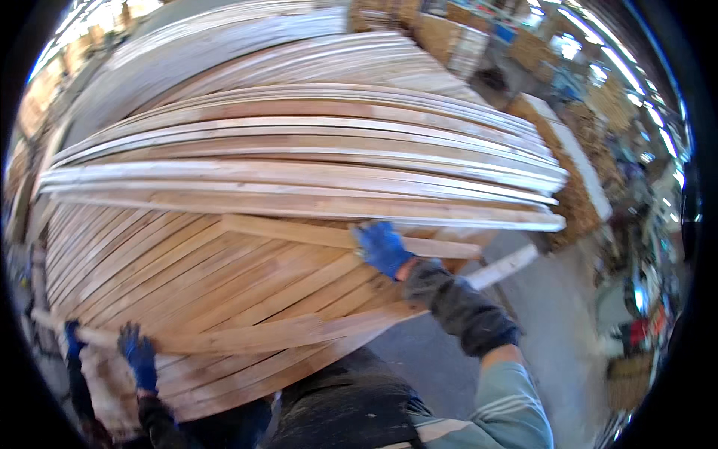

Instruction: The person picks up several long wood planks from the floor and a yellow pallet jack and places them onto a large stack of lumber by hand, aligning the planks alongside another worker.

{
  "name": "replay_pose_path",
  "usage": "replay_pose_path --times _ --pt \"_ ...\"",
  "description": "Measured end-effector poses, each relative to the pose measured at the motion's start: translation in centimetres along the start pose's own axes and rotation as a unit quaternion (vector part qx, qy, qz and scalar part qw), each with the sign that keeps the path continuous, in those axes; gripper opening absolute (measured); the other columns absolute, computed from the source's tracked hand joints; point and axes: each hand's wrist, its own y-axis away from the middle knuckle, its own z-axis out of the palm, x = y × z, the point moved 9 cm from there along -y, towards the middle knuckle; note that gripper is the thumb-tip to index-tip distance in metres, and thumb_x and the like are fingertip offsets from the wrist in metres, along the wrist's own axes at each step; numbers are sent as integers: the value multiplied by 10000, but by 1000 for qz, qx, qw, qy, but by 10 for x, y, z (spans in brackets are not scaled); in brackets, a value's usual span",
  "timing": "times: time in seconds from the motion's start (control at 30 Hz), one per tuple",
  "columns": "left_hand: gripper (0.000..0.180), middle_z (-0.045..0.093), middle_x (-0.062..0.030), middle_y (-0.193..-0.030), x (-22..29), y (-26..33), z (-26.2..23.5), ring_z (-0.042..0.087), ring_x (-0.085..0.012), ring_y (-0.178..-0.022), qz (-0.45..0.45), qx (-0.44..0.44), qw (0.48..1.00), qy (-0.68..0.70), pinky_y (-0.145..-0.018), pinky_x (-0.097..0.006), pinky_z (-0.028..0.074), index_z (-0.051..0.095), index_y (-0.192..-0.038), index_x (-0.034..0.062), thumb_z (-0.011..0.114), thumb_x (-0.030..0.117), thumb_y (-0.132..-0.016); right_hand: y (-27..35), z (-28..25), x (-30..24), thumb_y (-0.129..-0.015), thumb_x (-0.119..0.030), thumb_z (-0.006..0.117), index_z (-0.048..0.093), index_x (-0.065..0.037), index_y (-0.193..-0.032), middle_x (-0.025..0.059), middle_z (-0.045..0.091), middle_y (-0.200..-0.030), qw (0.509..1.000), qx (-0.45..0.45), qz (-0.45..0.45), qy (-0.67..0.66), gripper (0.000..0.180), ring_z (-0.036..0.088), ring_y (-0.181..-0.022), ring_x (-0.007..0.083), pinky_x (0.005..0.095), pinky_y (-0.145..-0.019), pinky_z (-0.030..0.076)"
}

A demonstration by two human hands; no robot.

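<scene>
My right hand, in a blue work glove with a dark sleeve cover above it, grips a narrow wooden board. That board lies across a layer of slanting planks, close to the front of a stack of long boards. My left hand is out of view. At the lower left, a co-worker's two blue-gloved hands rest on another long board, which lies over the nearer part of the planks.
More stacked timber stands behind the long boards. To the right are a brown block-like stack with a pale top board and the grey floor. A pale beam juts out past the planks. The co-worker's dark clothing shows at the lower left.
</scene>
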Motion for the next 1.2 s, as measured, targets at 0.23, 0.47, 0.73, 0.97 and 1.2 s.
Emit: replay_pose_path --times 0.23,0.47,0.73,0.97,1.2 --pt "440 540 -192 -1371 69 -10 -62 450 -393 -1311 5 62 998 -3 -1118 -495 310 580 -1284 48 649 222 -885 38 -94 -25 -817 -310 730 601 -100 -1299 184 576 -1140 999 2 -20 27 542 536 -1043 383 494 -910 454" --pt "681 524 -188 -1378 288 -5 -100 450 -380 -1310 195 -14 972 130 -1125 -521 290 531 -1332 41 728 442 -818 115 -157 15 -781 -230 756 606 -87 -1282 157 590 -1149 998 -53 28 26 543 533 -1040 372 503 -956 409" --pt "826 556 -172 -1326 422 24 -49 496 -373 -1238 329 -156 916 167 -1120 -534 304 495 -1373 46 753 511 -740 172 -205 29 -719 -120 738 613 -96 -1262 134 607 -1125 993 -105 59 -17 558 544 -1055 363 483 -936 426" --pt "664 654 -100 -1145 417 29 -34 573 -329 -1111 332 -149 920 147 -1061 -508 377 602 -1278 117 799 378 -700 206 -206 50 -708 -77 693 620 -88 -1242 131 608 -1150 988 -132 78 -17 539 543 -1065 374 483 -948 430" --pt "623 668 -101 -1132 410 31 -34 577 -340 -1119 297 -127 926 198 -1046 -506 394 651 -1217 135 831 345 -659 217 -188 60 -679 -59 721 616 -95 -1253 120 600 -1156 985 -157 60 -23 584 532 -1077 377 484 -951 430"
